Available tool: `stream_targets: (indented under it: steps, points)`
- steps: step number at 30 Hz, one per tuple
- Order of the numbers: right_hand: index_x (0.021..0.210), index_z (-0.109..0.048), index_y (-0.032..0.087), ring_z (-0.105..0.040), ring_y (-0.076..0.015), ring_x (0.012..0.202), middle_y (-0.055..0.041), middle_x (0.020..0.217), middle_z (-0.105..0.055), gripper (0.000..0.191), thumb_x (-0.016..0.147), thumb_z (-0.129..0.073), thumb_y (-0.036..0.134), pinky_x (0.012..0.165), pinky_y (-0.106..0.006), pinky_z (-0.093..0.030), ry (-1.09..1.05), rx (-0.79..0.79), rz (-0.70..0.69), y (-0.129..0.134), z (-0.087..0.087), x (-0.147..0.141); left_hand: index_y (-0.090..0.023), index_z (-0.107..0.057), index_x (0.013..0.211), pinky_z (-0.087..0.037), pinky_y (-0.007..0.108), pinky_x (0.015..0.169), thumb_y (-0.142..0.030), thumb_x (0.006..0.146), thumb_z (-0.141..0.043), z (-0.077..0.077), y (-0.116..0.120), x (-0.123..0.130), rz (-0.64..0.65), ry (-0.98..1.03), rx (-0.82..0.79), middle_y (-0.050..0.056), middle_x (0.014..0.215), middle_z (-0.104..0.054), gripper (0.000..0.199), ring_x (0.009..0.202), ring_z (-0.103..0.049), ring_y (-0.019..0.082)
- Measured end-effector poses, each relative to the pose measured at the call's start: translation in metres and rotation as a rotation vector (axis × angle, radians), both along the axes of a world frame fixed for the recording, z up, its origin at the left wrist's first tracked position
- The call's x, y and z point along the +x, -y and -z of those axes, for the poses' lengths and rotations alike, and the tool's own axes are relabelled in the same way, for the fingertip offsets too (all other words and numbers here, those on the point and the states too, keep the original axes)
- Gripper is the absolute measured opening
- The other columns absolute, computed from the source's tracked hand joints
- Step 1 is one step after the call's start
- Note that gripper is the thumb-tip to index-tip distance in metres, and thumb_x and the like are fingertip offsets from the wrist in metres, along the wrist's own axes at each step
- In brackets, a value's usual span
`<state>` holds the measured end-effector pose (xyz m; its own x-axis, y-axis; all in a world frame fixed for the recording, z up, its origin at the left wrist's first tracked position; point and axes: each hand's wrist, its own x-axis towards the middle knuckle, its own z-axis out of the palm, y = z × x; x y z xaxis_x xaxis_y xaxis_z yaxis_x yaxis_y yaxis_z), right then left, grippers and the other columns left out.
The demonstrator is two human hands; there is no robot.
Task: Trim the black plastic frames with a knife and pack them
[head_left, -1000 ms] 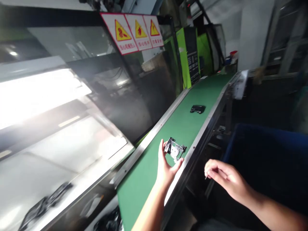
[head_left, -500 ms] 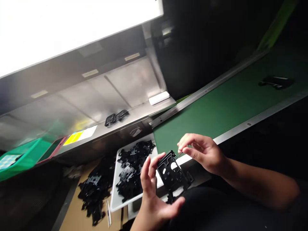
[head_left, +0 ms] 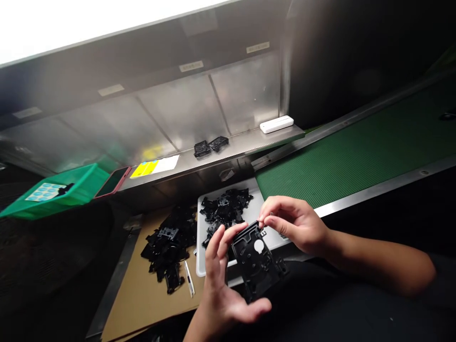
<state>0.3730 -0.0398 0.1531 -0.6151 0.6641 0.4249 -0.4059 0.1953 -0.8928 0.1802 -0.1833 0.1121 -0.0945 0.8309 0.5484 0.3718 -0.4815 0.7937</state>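
My left hand (head_left: 223, 289) holds a flat black plastic frame (head_left: 254, 266) tilted up. Its fingers reach the frame's upper edge, and the thumb stretches out below. The frame has ribs, small holes and one round opening with white showing through. My right hand (head_left: 297, 223) is closed in a pinch at the frame's upper right corner. Something thin and dark shows at those fingertips, too small to name. Below and behind the hands, a white tray (head_left: 200, 256) bears a heap of black plastic parts (head_left: 226, 206).
More black parts (head_left: 167, 242) and a white pen (head_left: 189, 279) lie on cardboard (head_left: 142, 304). The metal shelf (head_left: 245, 144) bears two black pieces (head_left: 211, 146), a white case (head_left: 277, 124), a yellow-and-white card (head_left: 154, 166) and a phone (head_left: 114, 181). A green bin (head_left: 83, 187) stands left; a green conveyor (head_left: 342, 161) runs right.
My right fingertips have come in to the frame's upper corner from slightly apart. My left hand keeps its hold. The view has turned left, so the shelf and tray appear further right.
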Motion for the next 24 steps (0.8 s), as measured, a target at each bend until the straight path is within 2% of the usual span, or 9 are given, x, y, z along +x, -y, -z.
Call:
stream_targets:
  steps: [6, 14, 24]
  points:
    - [0.1, -0.073, 0.02, -0.068, -0.0193, 0.087, -0.0053, 0.09, -0.07, 0.019, 0.105, -0.071, 0.038, 0.078, -0.034, -0.059, 0.025, 0.024, 0.006, 0.022, 0.001, -0.047, -0.029, -0.024, 0.171, -0.053, 0.065, 0.116, -0.064, 0.07, -0.094, 0.003, 0.025, -0.051, 0.02, -0.024, 0.047, 0.022, 0.151, -0.06, 0.128, 0.138, -0.064, 0.042]
    - [0.101, -0.073, 0.02, -0.067, -0.0202, 0.087, -0.006, 0.09, -0.071, 0.019, 0.106, -0.068, 0.039, 0.079, -0.036, -0.058, 0.035, 0.139, 0.011, 0.051, 0.006, -0.1, -0.032, -0.025, 0.171, -0.051, 0.068, 0.115, -0.064, 0.069, -0.094, 0.004, 0.051, -0.11, 0.027, -0.073, 0.052, 0.022, 0.15, -0.061, 0.127, 0.133, -0.067, 0.042]
    - [0.102, -0.072, 0.021, -0.07, -0.021, 0.093, -0.0056, 0.095, -0.072, 0.016, 0.107, -0.068, 0.035, 0.088, -0.039, -0.06, 0.058, 0.171, 0.04, 0.077, 0.006, -0.14, -0.033, -0.023, 0.171, -0.052, 0.068, 0.116, -0.072, 0.069, -0.09, 0.014, 0.072, -0.153, 0.055, 0.003, 0.028, 0.022, 0.154, -0.059, 0.128, 0.138, -0.064, 0.043]
